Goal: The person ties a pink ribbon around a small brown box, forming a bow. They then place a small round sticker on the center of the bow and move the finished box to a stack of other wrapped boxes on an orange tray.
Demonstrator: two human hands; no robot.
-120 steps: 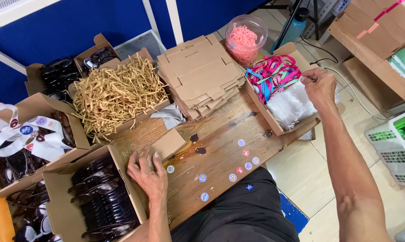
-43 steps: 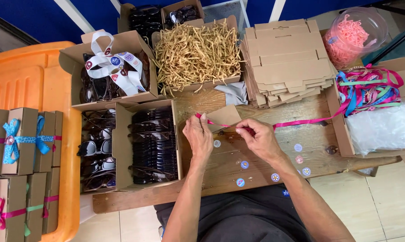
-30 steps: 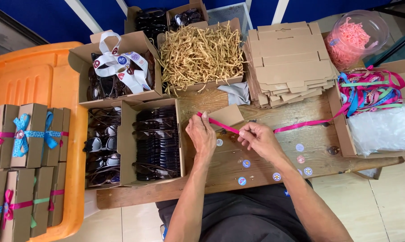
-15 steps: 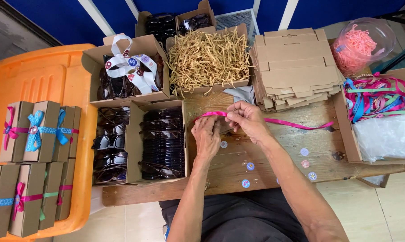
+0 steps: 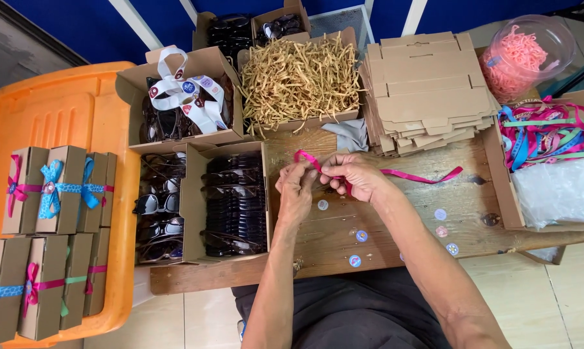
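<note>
Both hands' fingers (image 5: 312, 176) pinch the pink ribbon (image 5: 416, 176).

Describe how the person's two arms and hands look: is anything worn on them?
Both forearms are bare, with no sleeves in view. The left hand and the right hand carry no gloves, and no watch, ring or wristband can be seen. No markings show.

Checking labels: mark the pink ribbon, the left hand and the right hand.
pink ribbon (image 5: 421, 175), head view, on the loose tail lying on the table.
left hand (image 5: 296, 191), head view, on the back of the hand.
right hand (image 5: 354, 176), head view, on the back of the hand.
</note>
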